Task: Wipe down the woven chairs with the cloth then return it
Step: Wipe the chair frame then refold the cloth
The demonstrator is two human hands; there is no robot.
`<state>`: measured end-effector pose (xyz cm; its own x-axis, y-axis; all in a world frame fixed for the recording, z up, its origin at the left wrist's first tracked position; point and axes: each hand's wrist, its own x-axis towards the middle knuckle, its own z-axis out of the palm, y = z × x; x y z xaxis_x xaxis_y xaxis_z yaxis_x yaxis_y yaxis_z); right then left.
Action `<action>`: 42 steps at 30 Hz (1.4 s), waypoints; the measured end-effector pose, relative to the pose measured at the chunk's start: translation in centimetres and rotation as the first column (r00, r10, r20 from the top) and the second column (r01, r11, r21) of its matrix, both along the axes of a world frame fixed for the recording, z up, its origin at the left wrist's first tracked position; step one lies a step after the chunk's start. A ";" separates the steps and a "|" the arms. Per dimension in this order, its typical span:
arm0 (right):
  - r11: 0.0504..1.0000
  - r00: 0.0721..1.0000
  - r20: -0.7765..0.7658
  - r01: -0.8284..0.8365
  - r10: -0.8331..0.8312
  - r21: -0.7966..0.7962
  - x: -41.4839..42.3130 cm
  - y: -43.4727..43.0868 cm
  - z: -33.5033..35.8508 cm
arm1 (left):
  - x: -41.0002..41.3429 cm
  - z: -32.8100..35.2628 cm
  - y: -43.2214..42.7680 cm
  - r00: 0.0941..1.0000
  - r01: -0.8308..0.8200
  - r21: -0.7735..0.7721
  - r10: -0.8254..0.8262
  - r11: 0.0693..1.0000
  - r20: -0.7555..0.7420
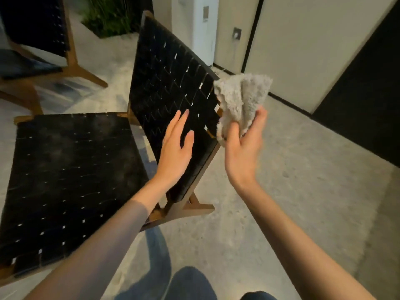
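Black woven webbing on a wooden frame forms the chair; the left hand lies flat with straight fingers against its slanted back, while the right hand pinches a nubby grey cloth just beside the backrest's edge.

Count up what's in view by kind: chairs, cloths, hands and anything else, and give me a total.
Woven chairs: 2, near chair and far chair
Cloths: 1, the cloth
Hands: 2, left hand and right hand
Plants: 1, the plant
White units: 1, the white tower unit
Total: 7
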<state>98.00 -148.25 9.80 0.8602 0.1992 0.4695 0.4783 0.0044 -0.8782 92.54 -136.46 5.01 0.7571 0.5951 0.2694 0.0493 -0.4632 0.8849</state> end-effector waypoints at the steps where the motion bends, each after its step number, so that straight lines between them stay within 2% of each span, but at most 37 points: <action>1: 0.997 0.998 0.055 -0.033 0.037 -0.073 0.4 0.6 -0.5 | 0.8 -0.5 0.4 1.000 0.015 0.007 -0.015 1.000 0.008; 3: 0.980 0.983 0.174 -0.025 0.060 -0.195 1.8 1.4 -1.8 | 2.1 -1.9 1.0 0.997 0.052 0.019 -0.053 0.998 0.065; 4: 0.979 0.977 0.209 -0.008 0.051 -0.201 2.4 1.6 -2.2 | 2.5 -2.5 1.3 0.993 0.059 0.020 -0.061 0.998 0.105; 7: 0.996 0.971 0.239 0.010 0.011 -0.089 4.3 2.3 -3.1 | 3.7 -4.7 2.2 0.977 0.018 0.043 -0.027 0.999 0.211; 10: 0.995 0.933 0.353 0.092 -0.070 -0.047 5.3 3.9 -4.7 | 5.2 -6.9 2.6 0.960 0.041 0.062 -0.056 0.997 0.274; 13: 0.988 0.906 0.394 0.155 -0.151 0.023 5.5 5.3 -6.5 | 6.2 -8.5 2.8 0.948 0.108 0.008 -0.106 0.994 0.299; 19: 0.972 0.883 0.407 0.201 -0.233 0.120 4.4 6.6 -10.8 | 5.3 -12.5 4.2 0.939 0.162 0.037 -0.165 0.986 0.303; 23: 0.963 0.887 0.373 0.246 -0.271 0.113 3.4 7.1 -12.9 | 2.8 -15.5 4.5 0.965 0.164 0.077 -0.176 0.984 0.194; 25: 0.971 0.909 0.344 0.224 -0.238 0.079 2.7 7.1 -14.5 | 1.3 -16.7 4.7 0.972 0.172 0.095 -0.184 0.981 0.146; 31: 0.968 0.938 0.320 0.194 -0.135 -0.159 -0.8 6.6 -22.4 | -3.9 -20.5 5.4 0.974 0.227 0.235 -0.220 0.945 -0.058; 34: 0.958 0.945 0.308 0.186 -0.113 -0.219 -2.4 7.0 -25.7 | -7.3 -22.6 6.1 0.966 0.196 0.357 -0.116 0.913 -0.232; 38: 0.929 0.951 0.289 0.200 -0.108 -0.311 -4.2 7.4 -30.1 | -10.9 -24.8 7.2 0.852 0.249 0.424 0.011 0.871 -0.523; 42: 0.880 0.959 0.283 0.118 0.020 -0.460 -5.9 6.9 -34.9 | -13.8 -26.3 7.7 0.719 0.337 0.425 0.061 0.840 -0.692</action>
<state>92.10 -141.37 -25.10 0.7272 0.4152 0.5466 0.6857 -0.4035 -0.6057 78.70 -128.74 -21.24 0.9089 0.4012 -0.1138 0.4167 -0.8630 0.2856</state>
